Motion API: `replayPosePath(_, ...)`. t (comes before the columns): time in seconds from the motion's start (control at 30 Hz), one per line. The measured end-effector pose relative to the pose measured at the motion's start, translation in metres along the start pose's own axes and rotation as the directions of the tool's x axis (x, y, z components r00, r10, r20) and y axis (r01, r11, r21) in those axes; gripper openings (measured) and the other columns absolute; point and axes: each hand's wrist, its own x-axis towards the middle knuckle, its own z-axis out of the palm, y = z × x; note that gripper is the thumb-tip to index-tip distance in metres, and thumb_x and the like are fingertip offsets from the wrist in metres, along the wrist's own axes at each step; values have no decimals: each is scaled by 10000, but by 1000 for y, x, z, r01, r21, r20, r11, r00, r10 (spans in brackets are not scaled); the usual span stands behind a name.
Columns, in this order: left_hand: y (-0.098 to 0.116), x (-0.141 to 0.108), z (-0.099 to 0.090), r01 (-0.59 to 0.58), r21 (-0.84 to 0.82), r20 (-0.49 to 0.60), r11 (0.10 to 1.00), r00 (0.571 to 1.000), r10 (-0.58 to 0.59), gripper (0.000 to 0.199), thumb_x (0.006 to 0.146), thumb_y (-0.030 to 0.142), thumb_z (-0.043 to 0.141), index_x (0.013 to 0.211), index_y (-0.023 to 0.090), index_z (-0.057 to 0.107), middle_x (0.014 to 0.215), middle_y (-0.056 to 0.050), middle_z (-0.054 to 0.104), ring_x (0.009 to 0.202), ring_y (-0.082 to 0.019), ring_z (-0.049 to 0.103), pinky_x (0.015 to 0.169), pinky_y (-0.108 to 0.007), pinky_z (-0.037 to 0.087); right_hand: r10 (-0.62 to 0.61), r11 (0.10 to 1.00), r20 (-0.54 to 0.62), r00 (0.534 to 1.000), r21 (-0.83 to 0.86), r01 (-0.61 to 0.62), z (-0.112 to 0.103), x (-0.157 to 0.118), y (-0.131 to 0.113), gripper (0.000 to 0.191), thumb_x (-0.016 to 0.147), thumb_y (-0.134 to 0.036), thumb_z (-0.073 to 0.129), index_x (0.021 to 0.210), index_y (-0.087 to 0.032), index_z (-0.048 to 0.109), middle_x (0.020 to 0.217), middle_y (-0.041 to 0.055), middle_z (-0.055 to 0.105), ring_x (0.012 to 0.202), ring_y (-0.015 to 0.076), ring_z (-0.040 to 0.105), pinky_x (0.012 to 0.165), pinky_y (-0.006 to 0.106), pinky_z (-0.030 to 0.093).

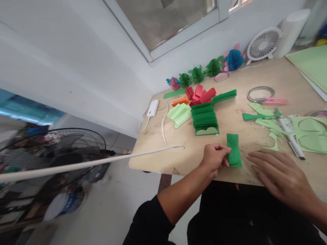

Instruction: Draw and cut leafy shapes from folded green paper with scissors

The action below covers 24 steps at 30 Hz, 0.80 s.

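Observation:
My left hand (215,157) pinches the left edge of a dark green paper rectangle (233,148) between thumb and forefinger, near the table's front edge. A crease or fold line shows near its lower end. To the right of that paper, my right hand (281,172) lies flat with its fingers stretched out, palm down and holding nothing. Beyond my left hand sits a stack of folded dark green paper (204,115), with a pale green scalloped piece (207,131) on its near end. Light green folded papers (180,115) lie left of the stack, and red folded papers (200,94) behind it.
Pink-handled scissors (276,100), a tape roll (260,92), green scraps (273,127) and a white marker pen (292,139) lie on the right. Paper figures (198,75) and a small white fan (264,46) line the wall. A white cable (163,126) runs along the left.

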Motion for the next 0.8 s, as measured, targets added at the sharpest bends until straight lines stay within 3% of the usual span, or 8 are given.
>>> replayPosePath(0.3, 6, 5, 15, 88, 91, 36, 992, 995, -92, 281, 822, 168, 738, 589, 158, 582, 458, 52, 521, 319, -50, 474, 349, -179, 221, -25, 1000, 48, 999, 13, 24, 7, 14, 3, 214, 943, -222, 554, 1140, -235, 637, 1109, 98, 766, 1075, 302, 670, 839, 441, 499)
replayPosePath(0.67, 10, 7, 20, 113, 149, 18, 982, 993, -117, 290, 841, 116, 678, 574, 173, 579, 404, 58, 485, 312, -62, 473, 336, -179, 229, -87, 996, 106, 991, 16, 86, 16, 20, 6, 177, 961, -230, 528, 1111, -234, 623, 1071, 104, 768, 1018, 276, 675, 844, 425, 475)
replayPosePath(0.8, 10, 8, 21, 110, 178, 3, 978, 994, -113, 323, 841, 84, 666, 546, 177, 573, 382, 58, 479, 297, -62, 459, 333, -181, 240, -49, 998, 135, 990, 46, 43, 17, 20, 7, 189, 960, -242, 529, 1128, -254, 615, 1069, 89, 769, 996, 265, 689, 852, 422, 480)
